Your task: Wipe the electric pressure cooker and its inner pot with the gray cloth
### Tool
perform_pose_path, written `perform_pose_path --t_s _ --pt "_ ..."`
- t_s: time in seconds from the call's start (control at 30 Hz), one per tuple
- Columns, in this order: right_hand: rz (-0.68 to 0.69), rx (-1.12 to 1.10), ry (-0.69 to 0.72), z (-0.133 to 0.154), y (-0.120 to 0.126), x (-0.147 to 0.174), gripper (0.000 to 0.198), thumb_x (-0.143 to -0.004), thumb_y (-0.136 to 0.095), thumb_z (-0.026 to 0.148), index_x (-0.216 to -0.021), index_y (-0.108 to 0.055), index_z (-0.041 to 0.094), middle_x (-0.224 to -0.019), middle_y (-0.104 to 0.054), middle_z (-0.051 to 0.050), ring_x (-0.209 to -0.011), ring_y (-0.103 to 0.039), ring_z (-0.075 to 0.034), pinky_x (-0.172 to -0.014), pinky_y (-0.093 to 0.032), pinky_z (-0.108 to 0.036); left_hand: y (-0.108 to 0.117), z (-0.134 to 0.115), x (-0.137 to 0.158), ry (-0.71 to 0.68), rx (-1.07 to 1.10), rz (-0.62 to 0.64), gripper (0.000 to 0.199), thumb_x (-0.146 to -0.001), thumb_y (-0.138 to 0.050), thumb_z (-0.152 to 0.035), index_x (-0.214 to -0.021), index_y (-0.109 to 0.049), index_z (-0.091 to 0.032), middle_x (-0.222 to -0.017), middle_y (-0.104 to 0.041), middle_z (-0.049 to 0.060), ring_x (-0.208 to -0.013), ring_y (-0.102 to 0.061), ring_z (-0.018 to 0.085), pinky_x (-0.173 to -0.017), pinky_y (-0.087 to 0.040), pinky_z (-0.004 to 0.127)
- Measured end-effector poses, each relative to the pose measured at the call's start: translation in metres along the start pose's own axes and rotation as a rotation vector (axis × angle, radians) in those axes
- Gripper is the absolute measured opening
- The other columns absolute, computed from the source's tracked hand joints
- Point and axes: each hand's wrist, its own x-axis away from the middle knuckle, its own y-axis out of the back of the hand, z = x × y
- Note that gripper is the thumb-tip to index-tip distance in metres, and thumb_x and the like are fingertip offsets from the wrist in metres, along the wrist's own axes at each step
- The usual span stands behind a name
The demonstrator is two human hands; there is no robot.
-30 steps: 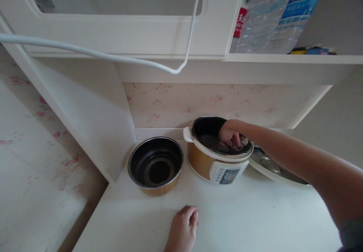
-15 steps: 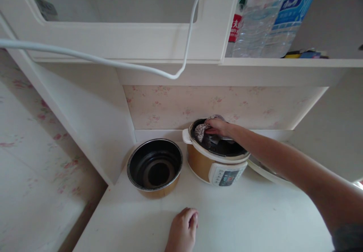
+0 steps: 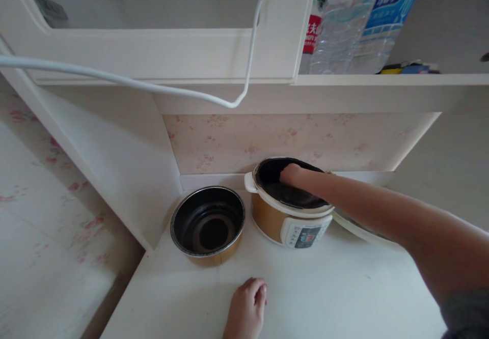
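Observation:
My right hand (image 3: 292, 175) reaches down inside a gold and white electric cooker (image 3: 267, 220) with a control panel on its front. Its fingers are hidden in the dark interior; the patterned cloth it gripped a moment ago is now almost wholly out of sight. Close to the front of the white tabletop (image 3: 313, 293), my left hand (image 3: 248, 301) rests with fingers curled in and nothing visible in them. To the left of the cooker stands a round inner pot (image 3: 214, 232), black inside and gold outside, with nothing in it.
A white lid-like round piece (image 3: 362, 232) lies right of the cooker, partly behind my forearm. Overhead, a shelf (image 3: 382, 79) holds plastic bottles (image 3: 344, 28). A white cable (image 3: 153, 85) hangs across the cabinet front. A side panel (image 3: 114, 150) stands at the left.
My right hand has gone deeper into the cooker, and the cloth that showed around its fingers has dropped from view. My left hand stays put. The view has shifted slightly.

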Motion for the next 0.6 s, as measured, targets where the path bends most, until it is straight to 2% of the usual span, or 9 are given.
perform_pose_path --t_s 0.07,0.13,0.23,0.4,0.5,0.6 --pt "0.016 0.045 0.036 0.002 -0.001 -0.007 0.019 -0.091 -0.059 0.028 -0.105 -0.062 0.015 -0.112 -0.063 -0.006 -0.102 -0.06 -0.018 -0.087 -0.052 -0.039 0.0 0.0 0.0 0.002 0.009 -0.001 0.032 -0.094 -0.037 -0.026 -0.089 -0.067 -0.018 -0.073 -0.066 0.006 -0.066 -0.061 0.016 -0.067 -0.044 0.024" --pt "0.041 0.081 0.072 0.003 0.002 -0.01 0.003 -0.084 -0.063 0.013 -0.085 -0.065 0.015 -0.101 -0.067 -0.004 -0.108 -0.058 -0.017 -0.091 -0.049 -0.034 0.001 0.001 -0.001 0.009 0.017 -0.001 0.033 -0.095 -0.037 -0.028 -0.091 -0.068 -0.018 -0.073 -0.066 0.005 -0.067 -0.062 0.016 -0.067 -0.045 0.024" --pt "0.04 0.104 0.083 0.002 0.01 -0.004 0.018 -0.073 -0.063 0.002 -0.066 -0.063 0.018 -0.086 -0.069 -0.005 -0.11 -0.059 -0.019 -0.089 -0.049 -0.029 0.001 0.001 0.0 0.021 0.037 0.008 0.034 -0.095 -0.036 -0.03 -0.094 -0.068 -0.018 -0.075 -0.067 0.006 -0.069 -0.063 0.016 -0.068 -0.045 0.024" --pt "0.053 0.12 -0.066 -0.003 0.02 0.021 0.007 -0.071 -0.069 0.014 -0.075 -0.067 0.018 -0.072 -0.068 -0.007 -0.081 -0.068 -0.023 -0.067 -0.056 -0.032 0.004 -0.002 0.002 0.018 0.055 0.015 0.036 -0.095 -0.036 -0.034 -0.095 -0.068 -0.018 -0.076 -0.068 0.006 -0.068 -0.063 0.016 -0.068 -0.046 0.024" --pt "0.109 0.096 -0.175 -0.004 0.027 0.042 0.017 -0.064 -0.071 0.011 -0.079 -0.067 0.015 -0.067 -0.067 -0.004 -0.069 -0.068 -0.021 -0.062 -0.057 -0.032 0.006 -0.006 0.002 0.022 0.052 0.025 0.039 -0.095 -0.035 -0.037 -0.093 -0.068 -0.017 -0.074 -0.067 0.006 -0.068 -0.062 0.016 -0.068 -0.046 0.024" --pt "0.161 0.024 -0.206 -0.003 0.035 0.065 0.024 -0.061 -0.067 0.005 -0.083 -0.066 0.016 -0.072 -0.069 -0.003 -0.069 -0.068 -0.02 -0.064 -0.057 -0.031 0.007 -0.008 0.002 0.037 0.059 0.043 0.041 -0.096 -0.035 -0.041 -0.094 -0.068 -0.017 -0.075 -0.067 0.006 -0.07 -0.062 0.017 -0.069 -0.047 0.025"
